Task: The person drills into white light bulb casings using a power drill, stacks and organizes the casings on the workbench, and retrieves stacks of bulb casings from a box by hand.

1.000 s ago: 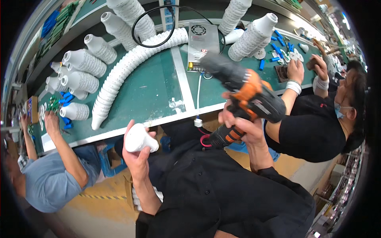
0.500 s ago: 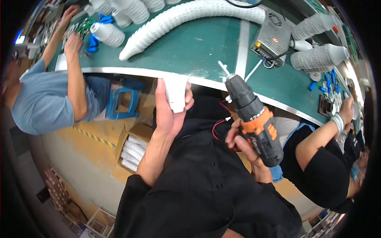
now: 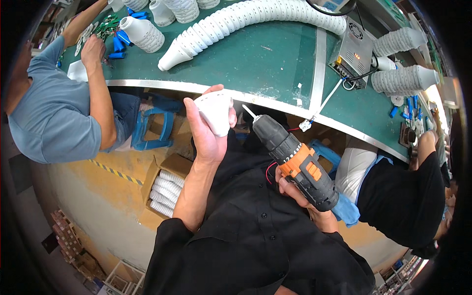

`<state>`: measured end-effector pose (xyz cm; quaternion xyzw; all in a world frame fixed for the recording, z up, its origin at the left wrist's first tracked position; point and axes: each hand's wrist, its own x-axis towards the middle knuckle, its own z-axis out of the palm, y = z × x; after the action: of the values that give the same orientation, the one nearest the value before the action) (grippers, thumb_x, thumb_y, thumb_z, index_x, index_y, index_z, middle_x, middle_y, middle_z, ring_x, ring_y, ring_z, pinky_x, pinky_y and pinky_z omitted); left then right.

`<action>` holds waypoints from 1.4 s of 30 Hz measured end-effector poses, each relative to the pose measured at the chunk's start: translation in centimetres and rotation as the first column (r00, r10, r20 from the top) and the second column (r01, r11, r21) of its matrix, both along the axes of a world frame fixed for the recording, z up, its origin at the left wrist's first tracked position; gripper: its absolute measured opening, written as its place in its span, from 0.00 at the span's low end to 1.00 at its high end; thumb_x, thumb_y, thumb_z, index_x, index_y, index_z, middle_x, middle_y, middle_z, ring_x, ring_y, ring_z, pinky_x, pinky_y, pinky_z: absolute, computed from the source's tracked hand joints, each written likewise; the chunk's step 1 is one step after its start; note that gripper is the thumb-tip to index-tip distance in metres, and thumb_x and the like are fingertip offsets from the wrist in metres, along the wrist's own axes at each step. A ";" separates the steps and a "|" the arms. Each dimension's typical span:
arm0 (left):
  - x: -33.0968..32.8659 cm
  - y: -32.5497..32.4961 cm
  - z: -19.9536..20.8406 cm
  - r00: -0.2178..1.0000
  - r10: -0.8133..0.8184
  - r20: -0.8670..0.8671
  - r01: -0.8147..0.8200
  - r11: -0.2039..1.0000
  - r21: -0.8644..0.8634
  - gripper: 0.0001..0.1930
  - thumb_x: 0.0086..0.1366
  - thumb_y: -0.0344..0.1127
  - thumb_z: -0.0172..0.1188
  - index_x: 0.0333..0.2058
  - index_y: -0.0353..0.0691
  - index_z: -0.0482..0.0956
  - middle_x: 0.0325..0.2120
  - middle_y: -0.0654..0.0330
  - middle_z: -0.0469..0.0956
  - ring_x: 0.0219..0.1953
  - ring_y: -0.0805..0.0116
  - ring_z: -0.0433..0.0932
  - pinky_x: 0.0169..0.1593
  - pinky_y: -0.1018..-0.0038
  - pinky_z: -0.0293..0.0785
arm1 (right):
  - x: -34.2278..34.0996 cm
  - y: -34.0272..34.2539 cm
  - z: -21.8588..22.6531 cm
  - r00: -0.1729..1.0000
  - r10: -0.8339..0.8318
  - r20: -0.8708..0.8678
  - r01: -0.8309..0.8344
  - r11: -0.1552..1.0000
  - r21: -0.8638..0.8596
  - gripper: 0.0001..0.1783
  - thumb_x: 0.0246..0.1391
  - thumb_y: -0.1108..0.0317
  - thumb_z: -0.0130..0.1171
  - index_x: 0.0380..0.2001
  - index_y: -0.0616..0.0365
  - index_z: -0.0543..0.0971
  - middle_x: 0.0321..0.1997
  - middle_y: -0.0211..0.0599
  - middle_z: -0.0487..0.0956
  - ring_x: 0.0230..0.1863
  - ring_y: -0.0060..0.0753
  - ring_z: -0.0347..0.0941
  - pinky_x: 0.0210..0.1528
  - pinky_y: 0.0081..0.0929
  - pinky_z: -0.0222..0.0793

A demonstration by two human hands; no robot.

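Note:
A white, tapered plastic housing (image 3: 215,113) sits in my left hand (image 3: 209,145), with my fingers and thumb wrapped around its sides. It leans slightly, its wide end up and its narrow end down by the palm. My right hand (image 3: 293,192) grips a black and orange cordless drill (image 3: 301,164). The drill slants up and to the left. Its thin bit (image 3: 249,111) points toward the housing, and a gap separates the two. Both hands are just in front of the bench edge.
A long curved stack of white housings (image 3: 236,19) lies on the green bench (image 3: 255,64). To its right are a metal power supply (image 3: 355,46) and a white connector (image 3: 306,125) on a cable. Co-workers sit on both sides. A carton (image 3: 151,196) of housings stands on the floor.
The drill has swung left and tilted over, so its bit is nearer the housing. My left hand has turned the housing, showing more of its wide end.

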<state>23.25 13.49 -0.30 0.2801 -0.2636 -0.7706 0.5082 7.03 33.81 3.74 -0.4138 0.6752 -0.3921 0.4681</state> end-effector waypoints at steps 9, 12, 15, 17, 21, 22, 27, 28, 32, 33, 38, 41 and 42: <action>-0.9 -1.2 0.7 0.995 0.095 0.035 -0.097 0.992 0.076 0.34 0.70 0.64 0.43 0.52 0.34 0.73 0.33 0.52 0.79 0.25 0.66 0.74 0.28 0.72 0.69 | -1.0 -2.3 -0.3 0.967 0.221 -0.124 -0.239 0.959 -0.150 0.18 0.41 0.73 0.73 0.39 0.58 0.82 0.36 0.40 0.83 0.35 0.44 0.82 0.39 0.34 0.77; -1.1 -1.5 0.6 0.994 0.108 -0.028 -0.104 0.987 0.122 0.36 0.71 0.66 0.40 0.52 0.34 0.73 0.31 0.53 0.78 0.24 0.67 0.72 0.27 0.73 0.68 | -1.3 -3.1 -1.2 0.875 0.234 -0.423 -0.421 0.798 -0.430 0.19 0.42 0.73 0.70 0.42 0.55 0.81 0.36 0.30 0.82 0.33 0.35 0.79 0.34 0.32 0.72; -1.3 -1.6 0.1 0.993 0.117 0.011 -0.117 0.983 0.142 0.35 0.71 0.65 0.39 0.51 0.34 0.74 0.31 0.54 0.78 0.25 0.67 0.73 0.27 0.73 0.68 | -1.1 -2.4 -2.0 0.895 0.262 -0.361 -0.401 0.828 -0.393 0.22 0.38 0.73 0.70 0.42 0.52 0.82 0.39 0.32 0.83 0.37 0.44 0.79 0.37 0.37 0.70; -1.4 -1.4 0.1 0.986 0.152 0.065 -0.157 0.984 0.079 0.34 0.72 0.64 0.39 0.51 0.35 0.74 0.31 0.54 0.78 0.25 0.67 0.73 0.26 0.73 0.69 | -1.0 -2.8 -2.0 0.926 0.259 -0.274 -0.358 0.830 -0.427 0.21 0.39 0.73 0.69 0.41 0.52 0.81 0.42 0.33 0.83 0.35 0.44 0.79 0.36 0.36 0.71; -1.4 -1.2 0.3 0.981 0.175 0.084 -0.179 0.983 0.045 0.33 0.72 0.63 0.39 0.50 0.34 0.74 0.31 0.53 0.78 0.25 0.67 0.74 0.26 0.72 0.69 | -1.4 -3.8 -0.6 0.854 0.268 -0.446 -0.466 0.774 -0.428 0.19 0.39 0.75 0.67 0.40 0.54 0.81 0.41 0.33 0.84 0.35 0.41 0.80 0.35 0.34 0.73; -1.5 -1.2 0.3 0.980 0.182 0.084 -0.185 0.982 0.033 0.33 0.72 0.62 0.39 0.50 0.34 0.74 0.31 0.53 0.78 0.25 0.67 0.74 0.26 0.73 0.69 | -1.4 -3.8 -0.7 0.870 0.271 -0.412 -0.448 0.782 -0.433 0.18 0.40 0.76 0.67 0.39 0.54 0.81 0.40 0.33 0.84 0.35 0.40 0.81 0.35 0.33 0.74; -1.8 -1.1 0.7 0.972 0.205 0.114 -0.204 0.979 -0.026 0.32 0.72 0.61 0.40 0.50 0.34 0.73 0.31 0.53 0.78 0.25 0.67 0.74 0.26 0.73 0.70 | -1.0 -4.1 -1.0 0.909 0.245 -0.337 -0.393 0.772 -0.500 0.15 0.36 0.76 0.69 0.33 0.61 0.80 0.30 0.39 0.79 0.28 0.45 0.79 0.30 0.32 0.76; -1.8 -1.0 0.7 0.967 0.223 0.123 -0.219 0.975 -0.045 0.31 0.72 0.60 0.40 0.50 0.33 0.73 0.31 0.52 0.78 0.25 0.68 0.74 0.25 0.73 0.70 | -1.0 -4.1 -0.9 0.900 0.251 -0.357 -0.410 0.767 -0.493 0.15 0.36 0.76 0.69 0.32 0.60 0.80 0.30 0.39 0.79 0.28 0.45 0.78 0.30 0.32 0.76; -1.6 -1.0 0.2 0.956 0.262 0.134 -0.250 0.963 -0.102 0.30 0.73 0.58 0.41 0.50 0.31 0.72 0.29 0.52 0.77 0.24 0.68 0.74 0.25 0.74 0.71 | -0.7 -3.6 -1.1 0.893 0.246 -0.377 -0.410 0.788 -0.458 0.15 0.36 0.76 0.68 0.32 0.60 0.80 0.30 0.39 0.79 0.28 0.45 0.78 0.30 0.32 0.76; -1.6 -1.0 0.2 0.956 0.264 0.132 -0.251 0.962 -0.102 0.30 0.73 0.58 0.41 0.50 0.31 0.72 0.29 0.52 0.77 0.24 0.68 0.74 0.25 0.74 0.71 | -0.7 -3.8 -1.0 0.892 0.247 -0.378 -0.412 0.788 -0.458 0.15 0.36 0.76 0.68 0.32 0.60 0.80 0.30 0.39 0.79 0.28 0.45 0.78 0.30 0.32 0.76; -1.7 -1.0 -0.3 0.940 0.285 0.186 -0.254 0.951 -0.175 0.31 0.72 0.57 0.39 0.51 0.31 0.71 0.29 0.52 0.77 0.24 0.67 0.74 0.25 0.73 0.71 | -0.6 -4.0 -1.1 0.887 0.251 -0.387 -0.418 0.792 -0.445 0.15 0.38 0.76 0.69 0.34 0.60 0.80 0.31 0.40 0.79 0.29 0.44 0.79 0.30 0.31 0.76; -1.8 -0.9 -0.4 0.915 0.338 0.220 -0.292 0.932 -0.217 0.30 0.71 0.56 0.39 0.50 0.31 0.71 0.28 0.52 0.77 0.24 0.67 0.74 0.25 0.72 0.70 | 0.0 -3.7 -0.9 0.940 0.261 -0.221 -0.326 0.879 -0.347 0.15 0.41 0.76 0.70 0.35 0.60 0.80 0.33 0.40 0.80 0.30 0.44 0.79 0.31 0.31 0.77; -1.7 -0.9 -0.5 0.915 0.339 0.219 -0.294 0.931 -0.215 0.30 0.71 0.56 0.39 0.50 0.31 0.71 0.28 0.52 0.77 0.24 0.67 0.74 0.25 0.72 0.70 | 0.0 -3.7 -1.0 0.939 0.263 -0.222 -0.328 0.879 -0.345 0.15 0.41 0.76 0.70 0.35 0.60 0.80 0.33 0.40 0.80 0.30 0.44 0.79 0.31 0.31 0.77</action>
<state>21.52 12.55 -0.83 0.3686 -0.3449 -0.6092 0.6116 7.07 30.09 2.73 -0.6261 0.5528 -0.4018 0.3755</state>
